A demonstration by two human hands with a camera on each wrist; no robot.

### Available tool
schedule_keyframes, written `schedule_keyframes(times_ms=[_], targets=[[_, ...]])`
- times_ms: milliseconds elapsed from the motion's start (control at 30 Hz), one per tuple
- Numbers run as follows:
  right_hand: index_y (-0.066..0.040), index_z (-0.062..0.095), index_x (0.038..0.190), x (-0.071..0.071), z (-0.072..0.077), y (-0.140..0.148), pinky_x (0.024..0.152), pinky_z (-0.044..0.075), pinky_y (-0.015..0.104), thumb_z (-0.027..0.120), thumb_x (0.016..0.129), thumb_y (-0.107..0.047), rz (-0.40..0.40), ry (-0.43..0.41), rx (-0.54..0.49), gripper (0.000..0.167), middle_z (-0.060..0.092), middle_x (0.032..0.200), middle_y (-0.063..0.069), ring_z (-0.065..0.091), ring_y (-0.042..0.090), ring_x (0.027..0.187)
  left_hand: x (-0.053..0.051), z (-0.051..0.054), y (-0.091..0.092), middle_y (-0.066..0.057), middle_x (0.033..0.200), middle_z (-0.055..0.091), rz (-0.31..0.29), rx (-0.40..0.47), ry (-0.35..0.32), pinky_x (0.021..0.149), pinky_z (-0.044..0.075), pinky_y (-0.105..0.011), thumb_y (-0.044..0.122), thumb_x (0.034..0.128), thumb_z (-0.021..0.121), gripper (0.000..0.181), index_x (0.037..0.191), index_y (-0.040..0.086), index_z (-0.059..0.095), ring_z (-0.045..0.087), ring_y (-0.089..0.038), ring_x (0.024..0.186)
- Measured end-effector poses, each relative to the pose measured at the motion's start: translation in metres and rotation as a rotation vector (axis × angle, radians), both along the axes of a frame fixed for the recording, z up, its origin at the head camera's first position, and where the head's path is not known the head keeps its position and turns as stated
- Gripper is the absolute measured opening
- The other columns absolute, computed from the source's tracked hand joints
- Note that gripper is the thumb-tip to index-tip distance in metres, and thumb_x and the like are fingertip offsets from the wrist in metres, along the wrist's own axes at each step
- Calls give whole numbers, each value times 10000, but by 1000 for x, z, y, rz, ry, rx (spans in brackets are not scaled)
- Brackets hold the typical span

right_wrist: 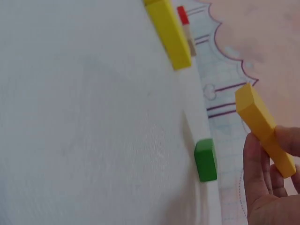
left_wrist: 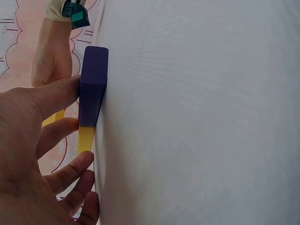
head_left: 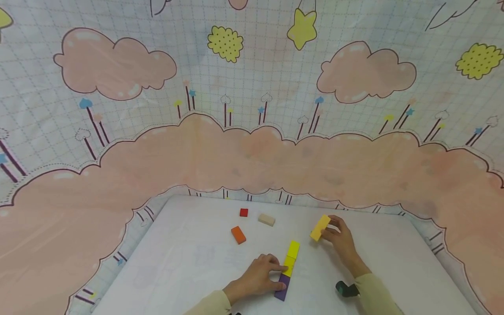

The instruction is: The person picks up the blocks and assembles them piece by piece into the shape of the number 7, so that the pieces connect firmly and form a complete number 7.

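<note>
- The amber block [head_left: 320,228] is pinched in the right hand [head_left: 341,240], raised off the table; a light, level grip should suit it.
- The left hand [head_left: 258,274] grips nothing: thumb on the purple block [head_left: 281,292], forefinger on the joining yellow blocks [head_left: 293,250]. Gentle pressure should keep that row straight.
- I can't tell whether a seam splits the amber block.
- The green block [right_wrist: 206,160] shows only from the right wrist; the left wrist view cuts off most of the right hand's load.

The purple block [left_wrist: 94,65] looks smooth and matt, the backdrop [head_left: 236,162] clothlike.
</note>
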State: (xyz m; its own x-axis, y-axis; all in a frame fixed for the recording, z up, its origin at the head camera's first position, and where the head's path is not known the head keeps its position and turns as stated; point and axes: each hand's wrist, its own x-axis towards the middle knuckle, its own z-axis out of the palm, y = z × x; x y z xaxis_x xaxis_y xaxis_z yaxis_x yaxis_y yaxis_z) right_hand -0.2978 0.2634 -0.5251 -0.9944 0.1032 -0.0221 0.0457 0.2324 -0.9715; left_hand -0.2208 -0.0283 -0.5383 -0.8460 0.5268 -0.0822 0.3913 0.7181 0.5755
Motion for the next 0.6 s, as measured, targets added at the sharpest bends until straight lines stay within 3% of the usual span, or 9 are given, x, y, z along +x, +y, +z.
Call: schedule_keyframes(times_ms=[133, 400, 600], targets=[[-85, 317, 1452, 0, -2, -6, 841, 550, 186, 601, 941, -39, -17, -14, -62, 586, 394, 1421, 163, 570, 75, 1039, 0, -1, 0, 129, 1126, 569, 1, -1, 0, 904, 432, -288, 442, 832, 752, 442, 1260, 385, 654, 449, -76, 1025], [-55, 319, 1441, -2, -7, -11, 811, 557, 192, 585, 931, 7, -35, -41, -79, 578, 407, 1411, 184, 581, 73, 981, -1, -2, 1, 133, 1113, 567, 7, 2, -9, 911, 435, -295, 435, 829, 757, 437, 1252, 387, 660, 451, -77, 1028], [-73, 331, 1446, -3, -12, -15, 902, 554, 268, 580, 946, -38, -37, -82, -5, 559, 420, 1427, 191, 567, 281, 1159, -1, -3, 1, 134, 1108, 566, 4, 5, -3, 904, 433, -290, 432, 829, 759, 440, 1254, 385, 659, 450, -75, 1025]])
